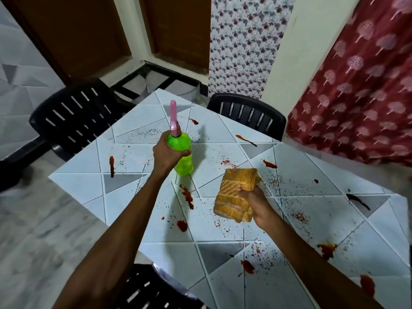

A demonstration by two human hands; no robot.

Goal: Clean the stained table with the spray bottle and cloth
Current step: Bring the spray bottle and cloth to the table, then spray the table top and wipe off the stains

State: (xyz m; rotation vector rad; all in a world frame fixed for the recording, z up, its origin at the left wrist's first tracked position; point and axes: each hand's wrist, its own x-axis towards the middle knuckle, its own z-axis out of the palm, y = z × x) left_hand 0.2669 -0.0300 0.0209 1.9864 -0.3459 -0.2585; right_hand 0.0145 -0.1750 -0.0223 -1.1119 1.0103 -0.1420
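My left hand (167,153) grips a bright green spray bottle (183,157) with a pink spray head, held over the middle of the table. My right hand (256,204) holds a folded yellow-orange cloth (235,192) just above the tabletop, to the right of the bottle. The white table (312,219) with a grey triangle pattern carries red sauce stains, such as one (187,198) between my arms and one (247,266) near the front, plus scattered dark specks.
Black plastic chairs stand at the far left (73,121), the far side (247,112) and the near edge (151,288). A red patterned curtain (356,85) hangs at the right. More red stains lie near the table's right edge (326,249).
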